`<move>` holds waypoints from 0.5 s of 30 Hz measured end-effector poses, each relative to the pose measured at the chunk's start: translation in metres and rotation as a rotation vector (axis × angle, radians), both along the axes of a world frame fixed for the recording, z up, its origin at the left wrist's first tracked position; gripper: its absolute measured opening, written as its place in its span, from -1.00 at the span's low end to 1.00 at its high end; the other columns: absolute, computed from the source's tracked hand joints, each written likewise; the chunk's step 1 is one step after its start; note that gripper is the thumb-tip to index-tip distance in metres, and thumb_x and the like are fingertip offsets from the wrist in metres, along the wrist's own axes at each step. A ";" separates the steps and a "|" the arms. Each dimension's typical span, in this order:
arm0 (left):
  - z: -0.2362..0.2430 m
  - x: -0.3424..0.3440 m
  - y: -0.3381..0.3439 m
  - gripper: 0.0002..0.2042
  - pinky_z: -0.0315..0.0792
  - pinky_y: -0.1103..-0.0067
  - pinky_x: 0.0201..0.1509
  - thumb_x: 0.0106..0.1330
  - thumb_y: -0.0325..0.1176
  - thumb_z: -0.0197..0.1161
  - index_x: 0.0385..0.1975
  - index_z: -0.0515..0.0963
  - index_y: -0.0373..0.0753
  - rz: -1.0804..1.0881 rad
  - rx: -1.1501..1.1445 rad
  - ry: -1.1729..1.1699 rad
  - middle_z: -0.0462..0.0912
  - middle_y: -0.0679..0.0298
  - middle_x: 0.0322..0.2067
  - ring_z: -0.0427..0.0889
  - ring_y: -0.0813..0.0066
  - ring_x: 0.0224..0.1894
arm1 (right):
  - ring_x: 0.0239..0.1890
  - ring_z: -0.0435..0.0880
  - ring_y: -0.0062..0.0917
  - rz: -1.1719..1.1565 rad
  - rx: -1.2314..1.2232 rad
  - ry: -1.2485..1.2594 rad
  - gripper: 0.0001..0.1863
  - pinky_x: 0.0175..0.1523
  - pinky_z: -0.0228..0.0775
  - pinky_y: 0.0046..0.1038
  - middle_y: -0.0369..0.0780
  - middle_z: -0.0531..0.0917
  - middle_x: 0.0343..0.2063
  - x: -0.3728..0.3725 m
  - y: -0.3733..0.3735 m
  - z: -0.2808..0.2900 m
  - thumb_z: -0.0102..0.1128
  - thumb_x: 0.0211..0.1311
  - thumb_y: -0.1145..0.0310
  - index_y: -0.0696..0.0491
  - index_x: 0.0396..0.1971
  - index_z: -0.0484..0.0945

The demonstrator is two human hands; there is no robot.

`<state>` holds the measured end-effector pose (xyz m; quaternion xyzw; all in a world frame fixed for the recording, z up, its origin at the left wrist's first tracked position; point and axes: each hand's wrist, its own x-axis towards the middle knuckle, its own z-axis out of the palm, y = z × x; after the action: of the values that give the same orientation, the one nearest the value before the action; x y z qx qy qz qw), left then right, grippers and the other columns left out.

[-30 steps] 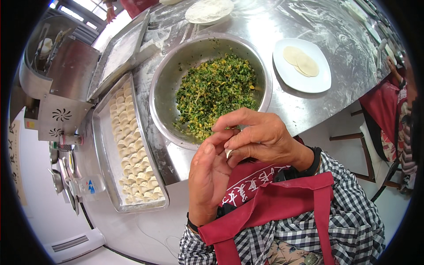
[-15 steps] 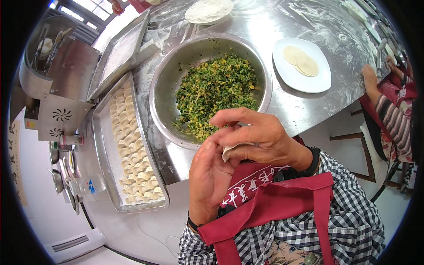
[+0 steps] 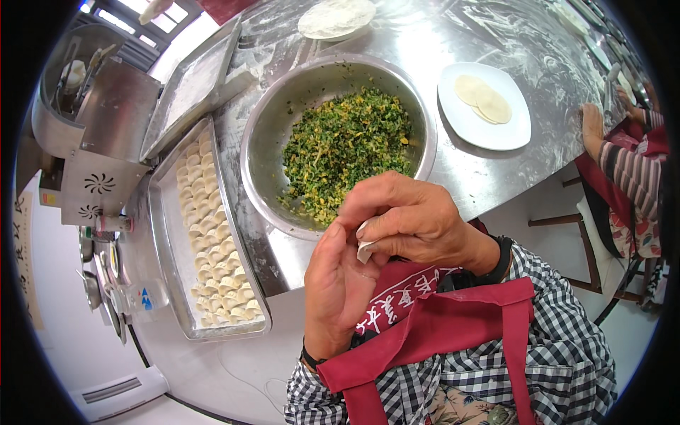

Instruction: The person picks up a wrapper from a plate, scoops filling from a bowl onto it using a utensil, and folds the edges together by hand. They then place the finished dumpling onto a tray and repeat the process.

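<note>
"White dough [image 3: 364,252] peeks out between the 2 hands, just this side of the metal bowl [image 3: 266,145]. Which hand has it?"

"The right hand [image 3: 418,221], pinching it narrowly at the fingertips. The knuckles are up and the forefinger arches over toward the other hand."

"And the left hand [image 3: 338,283]?"

"Upright, palm facing the right hand, thumb raised. Its other fingers are mostly hidden behind the right hand, so I can't tell whether they grip the dough too."

"What's in the bowl?"

"Chopped green filling [image 3: 347,145] flecked with yellow, heaped loosely."

"Anything in the other containers?"

"Left of the bowl, a long tray [image 3: 168,234] holds rows of folded dumplings [image 3: 211,237], packed along its right side. On the surface [image 3: 460,173] right of the bowl, a white plate [image 3: 489,137] carries overlapping flat wrappers [image 3: 496,106]. Beyond the bowl, a dish is heaped with flour [image 3: 336,17]."
</note>
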<state>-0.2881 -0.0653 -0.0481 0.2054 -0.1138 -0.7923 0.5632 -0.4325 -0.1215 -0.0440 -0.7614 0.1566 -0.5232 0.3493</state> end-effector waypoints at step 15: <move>-0.003 0.001 0.004 -0.64 0.31 0.33 0.07 0.39 -0.14 -0.30 0.02 0.29 -0.19 0.023 0.059 0.033 0.38 0.19 0.01 0.40 0.31 0.03 | -0.09 0.50 -0.28 -0.101 -0.162 0.009 -0.77 -0.07 0.34 -0.35 -0.14 0.58 -0.24 0.004 -0.005 -0.003 0.27 -0.10 0.37 0.17 -0.42 0.57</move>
<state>-0.2867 -0.0617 -0.0507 0.2103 -0.0789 -0.7920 0.5677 -0.4281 -0.1268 -0.0471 -0.7807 0.1537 -0.5474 0.2592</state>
